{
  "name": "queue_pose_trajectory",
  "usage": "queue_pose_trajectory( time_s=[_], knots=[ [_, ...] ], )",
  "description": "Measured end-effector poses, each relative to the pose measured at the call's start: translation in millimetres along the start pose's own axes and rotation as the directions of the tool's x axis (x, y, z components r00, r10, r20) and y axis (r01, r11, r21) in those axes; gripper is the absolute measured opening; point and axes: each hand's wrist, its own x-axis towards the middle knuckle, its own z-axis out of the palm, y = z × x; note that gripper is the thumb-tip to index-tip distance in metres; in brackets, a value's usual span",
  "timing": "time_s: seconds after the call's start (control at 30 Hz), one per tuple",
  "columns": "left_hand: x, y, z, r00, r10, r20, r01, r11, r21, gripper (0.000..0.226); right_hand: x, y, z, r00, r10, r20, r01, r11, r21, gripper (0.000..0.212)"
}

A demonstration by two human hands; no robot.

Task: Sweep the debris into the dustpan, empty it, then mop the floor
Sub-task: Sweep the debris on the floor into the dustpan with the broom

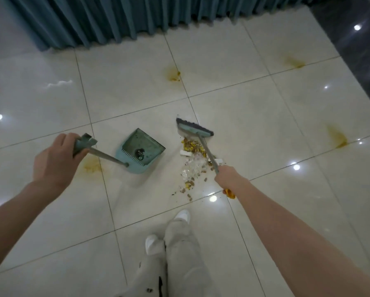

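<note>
A teal dustpan [140, 152] sits on the white tiled floor [254, 116], its long handle rising to my left hand [55, 159], which grips the handle's top. A small dark bit of dirt lies inside the pan. To its right lies a pile of debris [193, 159]: yellow and brown crumbs, white scraps and clear plastic. The teal broom [193, 129] rests its dark bristles on the floor just beyond the pile. My right hand [228, 179] grips the broom's shaft; the yellow handle end pokes out below my wrist.
Yellow-orange stains mark the tiles: stain [174, 75] ahead, stain [295, 63] far right, stain [338, 139] right, stain [92, 165] under the dustpan handle. A teal curtain [115, 18] hangs along the far edge. Dark flooring [359, 50] borders the right. My feet [169, 232] stand near the pile.
</note>
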Motion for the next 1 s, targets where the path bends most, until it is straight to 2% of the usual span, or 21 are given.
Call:
queue_pose_trajectory(
  time_s=[0.13, 0.27, 0.43, 0.63, 0.83, 0.93, 1.0],
  knots=[
    [-32.3, -18.5, 0.1, 1.000, -0.010, -0.022, 0.010, 0.999, -0.030, 0.026, -39.0, 47.2, 31.2, 1.000, -0.012, 0.012, 0.014, 0.989, -0.151, 0.039],
    [-69.4, -34.9, -0.8, 0.999, 0.004, -0.044, -0.006, 0.999, -0.043, 0.025, -81.0, 86.6, 49.8, 0.997, -0.074, 0.025, 0.078, 0.933, -0.351, 0.042],
    [-111.8, -55.9, -6.3, 0.998, 0.006, -0.070, -0.011, 0.997, -0.078, 0.025, -120.5, 111.6, 65.5, 0.994, -0.105, -0.009, 0.092, 0.900, -0.427, 0.042],
    [-150.7, -80.8, -12.4, 0.997, -0.010, -0.072, 0.007, 0.999, -0.053, 0.027, -140.6, 97.5, 68.6, 0.992, -0.122, -0.015, 0.116, 0.970, -0.213, 0.029],
    [-170.0, -84.6, -19.1, 0.991, -0.111, -0.078, 0.104, 0.991, -0.086, 0.025, -141.3, 38.4, 55.7, 0.980, -0.197, 0.029, 0.198, 0.979, -0.054, 0.032],
    [-176.2, -81.6, -17.9, 0.985, -0.163, -0.065, 0.158, 0.985, -0.076, 0.025, -127.8, 4.8, 52.7, 0.969, -0.222, 0.105, 0.201, 0.962, 0.182, 0.039],
    [-179.2, -76.8, -16.6, 0.974, -0.216, -0.066, 0.211, 0.975, -0.068, 0.025, -114.7, -14.2, 51.5, 0.959, -0.212, 0.188, 0.131, 0.921, 0.368, 0.036]
  ],
)
